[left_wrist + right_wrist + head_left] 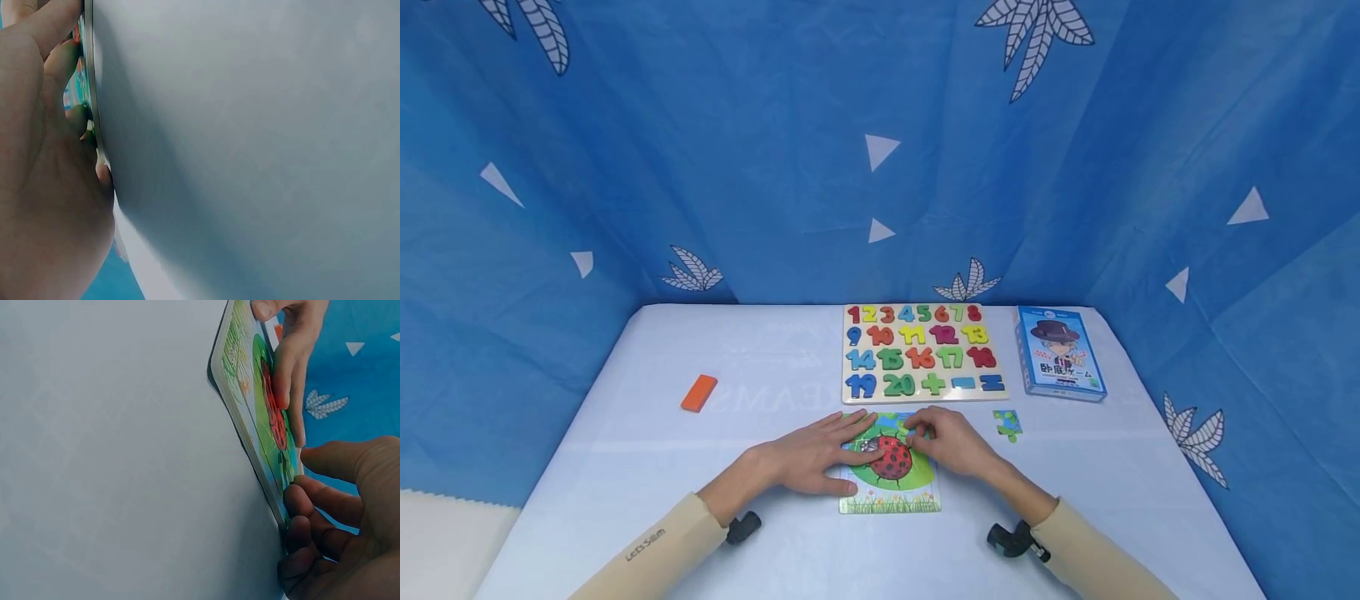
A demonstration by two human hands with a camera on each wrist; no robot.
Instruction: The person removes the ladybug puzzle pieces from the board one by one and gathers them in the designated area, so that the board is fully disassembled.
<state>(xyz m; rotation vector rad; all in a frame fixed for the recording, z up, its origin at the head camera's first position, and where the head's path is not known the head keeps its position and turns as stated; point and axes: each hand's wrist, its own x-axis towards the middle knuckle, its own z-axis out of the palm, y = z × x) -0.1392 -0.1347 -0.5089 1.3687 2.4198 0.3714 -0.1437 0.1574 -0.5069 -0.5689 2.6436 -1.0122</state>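
Observation:
A ladybug jigsaw puzzle (891,504) lies flat on the white table. My left hand (820,454) rests across its left side with spread, nearly straight fingers; in the left wrist view this hand (53,175) lies along the board's edge. Over the puzzle's upper right is my right hand (951,440), its fingers bent and their tips at the picture. Seen from the right wrist, a gap separates the thumb (331,456) from the bent fingers, and nothing shows between them. That hand hides the puzzle's upper right corner. A loose green-and-blue puzzle piece (1007,423) lies farther right.
Behind the puzzle is a wooden number board (925,400) with colourful numerals. A blue game box (1060,354) sits to its right. On the left side lies an orange block (699,392). Blue curtains (820,150) enclose the table's back and sides.

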